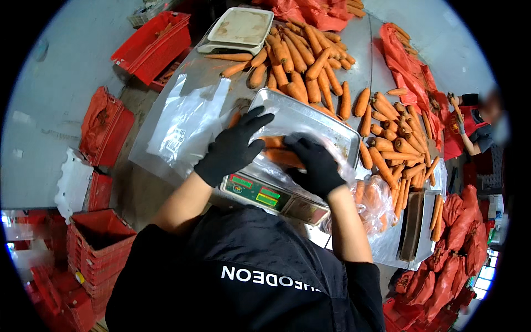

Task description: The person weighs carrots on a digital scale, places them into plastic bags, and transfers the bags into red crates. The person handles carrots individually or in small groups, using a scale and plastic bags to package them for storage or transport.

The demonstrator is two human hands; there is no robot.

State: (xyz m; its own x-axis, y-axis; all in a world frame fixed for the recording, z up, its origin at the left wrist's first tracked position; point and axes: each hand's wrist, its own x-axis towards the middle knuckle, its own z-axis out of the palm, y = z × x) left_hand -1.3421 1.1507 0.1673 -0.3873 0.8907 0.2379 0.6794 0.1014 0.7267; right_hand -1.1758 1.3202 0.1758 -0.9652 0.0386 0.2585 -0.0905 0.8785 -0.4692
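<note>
Both my hands wear black gloves over the metal pan (265,97) of a digital scale (257,193) with a lit display. Carrots (282,157) in a clear plastic bag lie on the pan between my hands. My left hand (234,147) is at the bag's left side, fingers spread, thumb near the carrots. My right hand (313,164) is blurred and curls over the right end of the bag and carrots; its fingertips are partly hidden. Flat plastic bags (186,116) lie left of the scale. A filled bag of carrots (373,203) rests right of my right forearm.
Carrot piles (296,54) lie behind the pan and to its right (402,133). A second scale (240,27) stands at the back left. Red crates (151,45) line the left floor; red sacks (452,245) are stacked at right. A co-worker (466,124) stands beyond the table.
</note>
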